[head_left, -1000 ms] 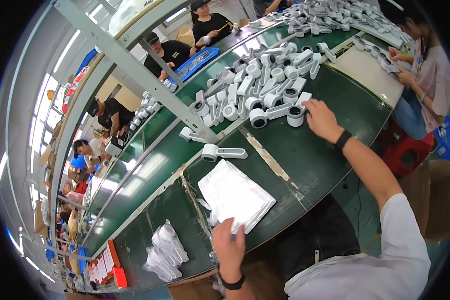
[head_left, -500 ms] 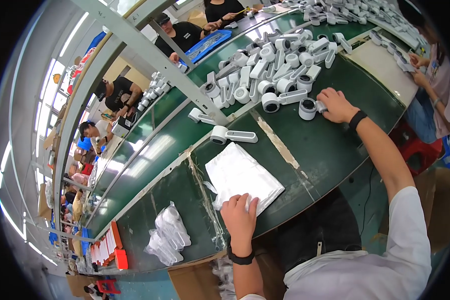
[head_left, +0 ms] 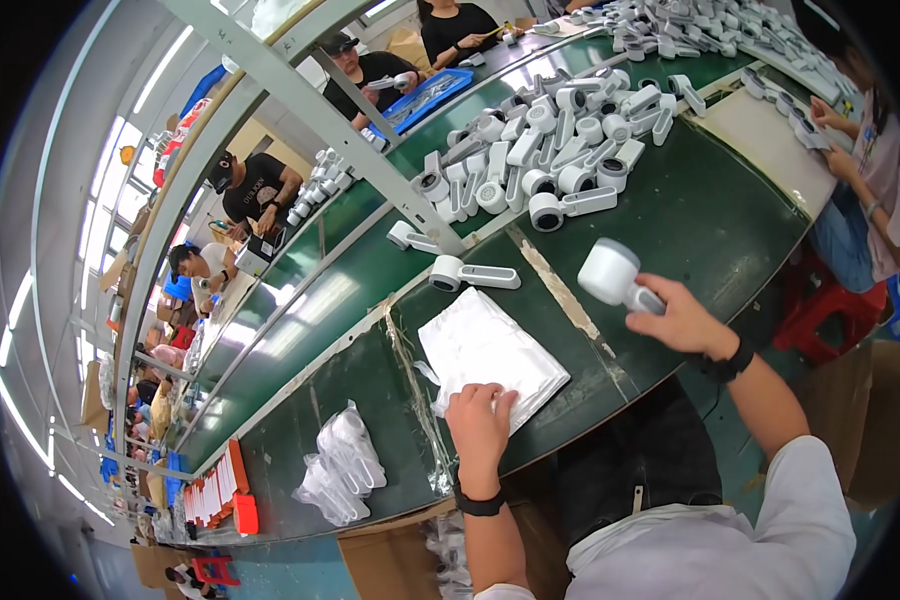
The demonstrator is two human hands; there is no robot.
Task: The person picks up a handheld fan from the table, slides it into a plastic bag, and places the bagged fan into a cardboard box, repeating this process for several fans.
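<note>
My right hand (head_left: 682, 318) is closed round the grey handle of a white handheld device with a round, drum-like head (head_left: 610, 270), raised above the green table. My left hand (head_left: 482, 420) rests at the near left corner of a stack of flat white plastic bags (head_left: 500, 345), its fingers bent and gripping the edge. Just beyond the stack lies a similar device (head_left: 475, 275) with a grey-edged handle, and another (head_left: 412, 238) sits behind it by the metal post. A big heap of the same devices (head_left: 545, 145) covers the table farther off.
Bagged devices (head_left: 342, 465) lie on the table at left, near an orange box (head_left: 220, 487) of papers. A slanting metal frame post (head_left: 355, 150) rises from the table. Co-workers sit across the line and at right, beside a red stool (head_left: 820, 315). An open carton (head_left: 395, 555) stands below the edge.
My right hand has lifted a device off the table and brought it nearer. The left hand stays on the bags. Across the table, a co-worker now holds up a device.
</note>
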